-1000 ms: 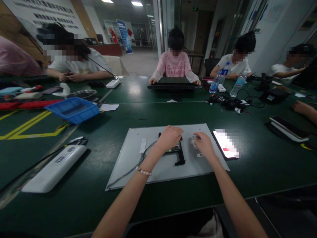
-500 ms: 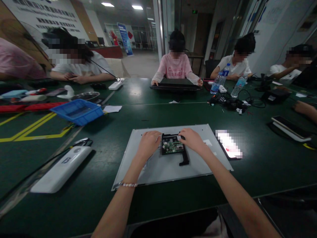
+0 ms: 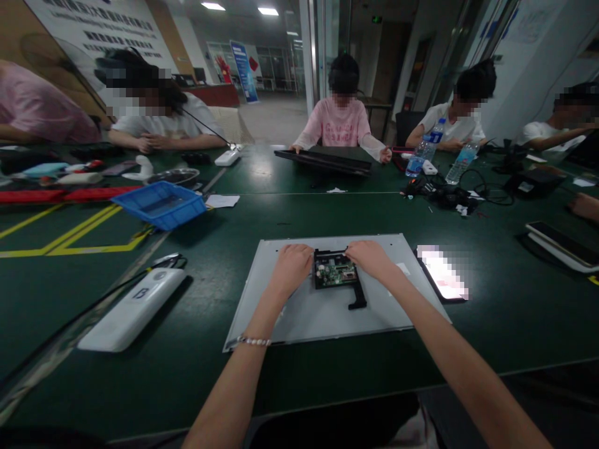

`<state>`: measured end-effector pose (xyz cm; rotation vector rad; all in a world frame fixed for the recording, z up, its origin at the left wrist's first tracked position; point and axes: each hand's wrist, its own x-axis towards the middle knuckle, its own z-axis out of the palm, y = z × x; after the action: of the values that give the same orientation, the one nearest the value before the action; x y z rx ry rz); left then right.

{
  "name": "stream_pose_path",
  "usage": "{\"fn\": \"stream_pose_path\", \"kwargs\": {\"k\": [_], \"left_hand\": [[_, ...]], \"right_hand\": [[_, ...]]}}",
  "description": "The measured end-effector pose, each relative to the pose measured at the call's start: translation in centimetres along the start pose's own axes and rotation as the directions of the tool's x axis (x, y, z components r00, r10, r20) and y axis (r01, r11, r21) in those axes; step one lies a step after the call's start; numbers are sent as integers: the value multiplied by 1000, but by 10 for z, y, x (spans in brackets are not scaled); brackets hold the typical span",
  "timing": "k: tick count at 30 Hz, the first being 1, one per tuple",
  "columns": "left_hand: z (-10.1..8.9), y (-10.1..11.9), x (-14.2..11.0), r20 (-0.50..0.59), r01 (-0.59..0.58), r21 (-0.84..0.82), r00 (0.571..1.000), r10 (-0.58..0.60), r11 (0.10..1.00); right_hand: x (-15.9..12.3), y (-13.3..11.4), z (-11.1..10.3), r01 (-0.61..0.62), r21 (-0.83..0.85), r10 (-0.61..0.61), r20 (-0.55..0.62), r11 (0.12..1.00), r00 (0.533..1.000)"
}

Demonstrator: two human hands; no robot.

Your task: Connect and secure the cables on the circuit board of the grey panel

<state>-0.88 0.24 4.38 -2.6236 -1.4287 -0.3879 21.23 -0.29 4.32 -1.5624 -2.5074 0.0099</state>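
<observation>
Head view: your left hand [image 3: 292, 267] at circuit board's [image 3: 334, 273] ten o'clock, right hand [image 3: 368, 257] at two; both curled, can't see whether either grips anything.

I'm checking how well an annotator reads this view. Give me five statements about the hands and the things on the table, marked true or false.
1. The left hand and right hand are at opposite upper corners of the black frame. True.
2. The beaded bracelet is on the right wrist. False: the bracelet is on the left wrist.
3. The green circuit board sits within the black frame. True.
4. The lit phone lies to the left of the pale panel. False: the phone lies to the panel's right.
5. The blue basket is nearer the wearer than the white device. False: the basket is farther away.
</observation>
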Motion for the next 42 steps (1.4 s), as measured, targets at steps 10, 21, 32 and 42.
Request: {"fn": "stream_pose_path", "kwargs": {"k": [10,21,32,42], "left_hand": [[6,5,-1,-2,0,-26,1000,0,1000],[9,-7,-8,189,-4,-393,978,85,919],[7,-5,-12,280,24,-539,948,152,842],[5,-4,-11,277,22,-566,947,165,824]], "right_hand": [[-45,53,10,-204,37,207,-197,978,958],[-62,79,34,-209,271,254,-143,940,956],[-62,84,39,-155,308,198,-116,939,973],[-63,72,36,-217,204,255,-186,955,949]]}}
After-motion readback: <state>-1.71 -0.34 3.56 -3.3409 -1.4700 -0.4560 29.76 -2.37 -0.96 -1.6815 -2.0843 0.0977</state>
